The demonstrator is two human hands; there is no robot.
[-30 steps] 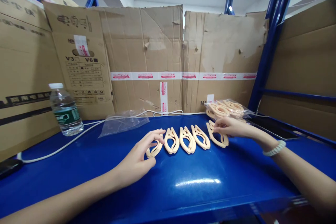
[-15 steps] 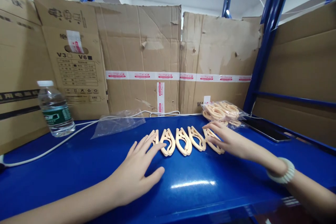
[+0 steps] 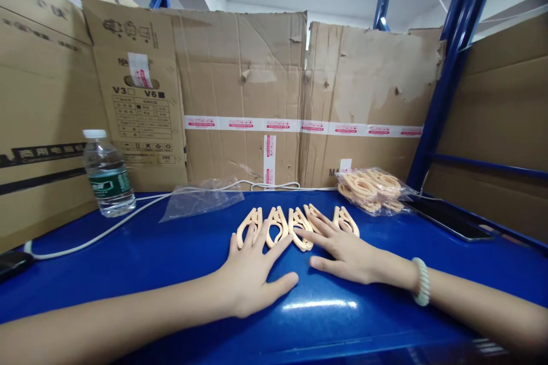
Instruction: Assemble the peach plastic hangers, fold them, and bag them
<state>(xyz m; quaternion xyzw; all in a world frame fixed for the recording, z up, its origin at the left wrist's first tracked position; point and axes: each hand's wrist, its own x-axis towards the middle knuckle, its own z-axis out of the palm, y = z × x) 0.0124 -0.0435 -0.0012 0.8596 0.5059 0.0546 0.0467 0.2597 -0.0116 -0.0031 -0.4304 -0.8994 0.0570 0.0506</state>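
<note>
Several folded cream plastic pieces (image 3: 277, 228) stand in a row on the blue surface (image 3: 205, 251). My left hand (image 3: 252, 276) is spread, its fingertips over the leftmost pieces. My right hand (image 3: 342, 248) is also spread, with its fingertips at the third and fourth pieces from the left. Its back partly hides the fourth piece and the lower part of the rightmost piece (image 3: 346, 219), which stands a little apart from the others. Neither hand is closed around anything.
A bagged stack of similar pieces (image 3: 370, 188) lies at the back right, beside a dark flat device (image 3: 447, 218). At the left are a water bottle (image 3: 109, 177), a clear plastic bag (image 3: 201, 201) and a white cable (image 3: 85, 248). Cardboard (image 3: 240, 85) walls the back.
My right hand has moved left from the rightmost piece to the middle pieces. The third and fourth pieces sit closer together. My left hand has spread over the left pieces, and the view has shifted slightly.
</note>
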